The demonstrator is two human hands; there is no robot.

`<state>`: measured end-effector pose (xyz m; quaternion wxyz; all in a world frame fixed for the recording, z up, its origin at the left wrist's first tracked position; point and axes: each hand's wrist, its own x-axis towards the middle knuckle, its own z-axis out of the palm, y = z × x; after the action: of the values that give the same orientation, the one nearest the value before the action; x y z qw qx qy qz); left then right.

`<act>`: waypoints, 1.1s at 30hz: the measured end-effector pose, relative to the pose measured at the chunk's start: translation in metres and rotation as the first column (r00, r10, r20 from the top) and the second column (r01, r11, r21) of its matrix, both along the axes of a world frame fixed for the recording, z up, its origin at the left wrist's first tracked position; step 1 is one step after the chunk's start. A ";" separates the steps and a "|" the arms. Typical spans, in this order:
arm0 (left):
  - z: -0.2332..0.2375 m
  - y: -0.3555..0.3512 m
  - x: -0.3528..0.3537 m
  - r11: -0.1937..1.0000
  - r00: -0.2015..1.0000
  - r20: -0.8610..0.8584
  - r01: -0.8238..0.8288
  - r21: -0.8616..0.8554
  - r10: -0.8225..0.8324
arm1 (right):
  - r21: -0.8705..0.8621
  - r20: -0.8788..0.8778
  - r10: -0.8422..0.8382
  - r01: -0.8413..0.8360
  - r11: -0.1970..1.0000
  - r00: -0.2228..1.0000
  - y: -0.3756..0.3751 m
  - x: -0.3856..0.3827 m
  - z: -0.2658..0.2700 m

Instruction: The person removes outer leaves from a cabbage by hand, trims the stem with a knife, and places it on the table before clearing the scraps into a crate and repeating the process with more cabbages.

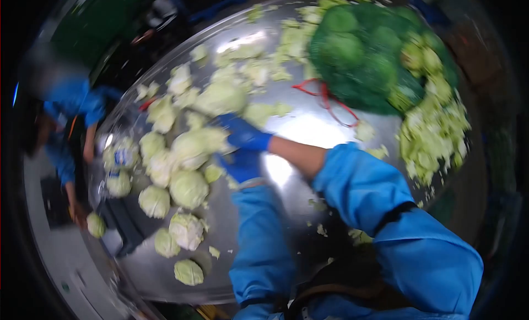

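Both of my hands wear blue gloves and are together near the middle of the steel table point(297, 210). My left hand point(242, 165) is below and my right hand point(239, 132) above, at the near end of a pale cabbage point(195, 146) with leaf stretching between them. Their fingers look closed on it, though motion blurs them. A whole cabbage point(189, 189) lies just below it, and another cabbage point(154, 201) is further left. Beyond my right hand, a large pale cabbage point(220, 98) rests among loose leaves. Part of the held cabbage's outline merges with its neighbours.
A green mesh bag point(358, 55) of cabbages with red cord point(325, 102) stands at the upper right, beside a leaf heap point(432, 138). At left, a co-worker's hand point(79, 216) is by a cabbage point(96, 224) near a dark device point(118, 226). Plastic-wrapped cabbages point(120, 157) lie nearby.
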<state>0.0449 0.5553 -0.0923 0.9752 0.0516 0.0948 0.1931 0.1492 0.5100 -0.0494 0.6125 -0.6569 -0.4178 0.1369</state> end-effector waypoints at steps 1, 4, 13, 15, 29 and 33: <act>0.001 0.015 -0.005 1.000 0.992 -0.123 -0.021 -0.022 0.018 | -0.072 0.046 -0.198 0.201 0.977 0.979 0.014 -0.018 -0.010; -0.005 0.060 -0.009 0.927 0.960 -0.163 -0.164 0.337 0.229 | 0.161 -0.435 -0.052 0.135 0.978 0.899 -0.016 -0.057 0.038; 0.004 -0.005 -0.131 0.553 0.688 -0.651 0.422 0.718 0.321 | -0.505 0.511 -0.069 0.364 0.783 0.857 -0.308 -0.158 -0.028; 0.018 -0.082 -0.166 0.036 0.726 -0.506 0.556 0.831 0.467 | -0.631 0.540 0.029 0.381 0.676 0.841 -0.368 -0.159 -0.032; 0.053 -0.336 -0.090 -0.084 0.854 -0.422 0.466 0.881 0.304 | -0.639 0.730 0.070 0.643 0.424 0.680 -0.637 -0.093 -0.019; 0.066 -0.406 0.004 -0.265 0.949 -0.298 0.314 0.912 0.101 | -0.702 0.651 0.070 0.564 0.435 0.756 -0.684 -0.090 -0.003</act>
<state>0.0492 0.1489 -0.0259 0.5412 0.8351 0.0269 0.0947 0.0592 -0.1736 -0.0524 0.0398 -0.9365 -0.3478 0.0189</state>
